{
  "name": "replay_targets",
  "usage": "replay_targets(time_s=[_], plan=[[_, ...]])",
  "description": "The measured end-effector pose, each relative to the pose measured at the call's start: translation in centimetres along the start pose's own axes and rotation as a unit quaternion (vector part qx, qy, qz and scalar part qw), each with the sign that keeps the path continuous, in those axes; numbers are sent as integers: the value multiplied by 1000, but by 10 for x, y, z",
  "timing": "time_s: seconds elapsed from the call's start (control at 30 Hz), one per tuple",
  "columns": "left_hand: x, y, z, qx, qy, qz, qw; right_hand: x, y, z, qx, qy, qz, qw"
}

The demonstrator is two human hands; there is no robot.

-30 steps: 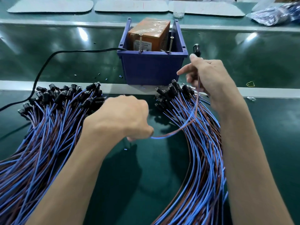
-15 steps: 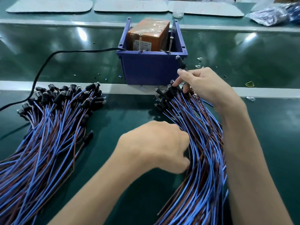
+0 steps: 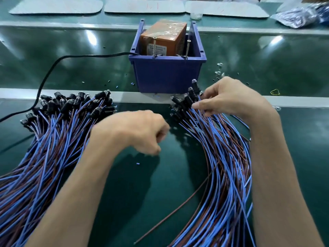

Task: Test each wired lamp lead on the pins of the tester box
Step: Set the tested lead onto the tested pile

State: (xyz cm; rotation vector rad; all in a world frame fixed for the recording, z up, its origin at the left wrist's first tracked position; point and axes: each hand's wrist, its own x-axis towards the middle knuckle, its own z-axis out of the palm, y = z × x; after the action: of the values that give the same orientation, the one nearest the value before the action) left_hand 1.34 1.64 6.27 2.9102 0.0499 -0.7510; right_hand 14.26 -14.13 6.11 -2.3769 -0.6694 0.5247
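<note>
lamp leads (image 3: 222,157) at 3 o'clock likely await testing, the pile (image 3: 53,139) at 9 o'clock likely done; your right hand (image 3: 231,100) pinches one, left hand (image 3: 135,131) curled, contents unclear.

A dark green table (image 3: 160,193) with a pale strip running across it carries a blue bin (image 3: 167,75) at the middle. A black cable (image 3: 53,65) curves away from the bin to the left edge. Nearer lie a left bundle of lamp leads (image 3: 44,148) and a right bundle of lamp leads (image 3: 226,157), well apart, with one loose brown wire (image 3: 178,205) and a tiny blue scrap (image 3: 137,163) between them. To the right of the bin sit a few clear lamp bits (image 3: 219,68) and a yellow rubber band (image 3: 275,92), and along the far edge lie grey mats (image 3: 57,6) and a plastic bag (image 3: 299,16).
</note>
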Motion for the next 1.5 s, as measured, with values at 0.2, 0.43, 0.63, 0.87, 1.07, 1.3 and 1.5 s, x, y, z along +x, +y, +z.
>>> replay_targets(time_s=[0.2, 0.43, 0.63, 0.87, 1.07, 1.3, 1.5], plan=[[5, -63, 0, -96, 203, -163, 961, -3, -2, -3, -27, 35, 23, 999], [-11, -109, 3, -147, 188, -353, 905, -1, 1, 3, -109, -21, 44, 993], [-13, -106, 1, -161, 219, -369, 889, 2, -1, 6, -42, 66, 46, 996], [-14, -96, -4, -169, 262, -361, 879, -3, -7, 3, -40, 51, 47, 997], [-17, -93, -5, -173, 275, -352, 878, -2, -13, 4, -29, 104, -16, 994], [1, -51, -6, -294, 380, -155, 863, -2, -27, 25, -10, -81, -122, 989], [7, 4, -8, -492, 450, 78, 741, -4, -29, 32, 56, -160, -150, 974]])
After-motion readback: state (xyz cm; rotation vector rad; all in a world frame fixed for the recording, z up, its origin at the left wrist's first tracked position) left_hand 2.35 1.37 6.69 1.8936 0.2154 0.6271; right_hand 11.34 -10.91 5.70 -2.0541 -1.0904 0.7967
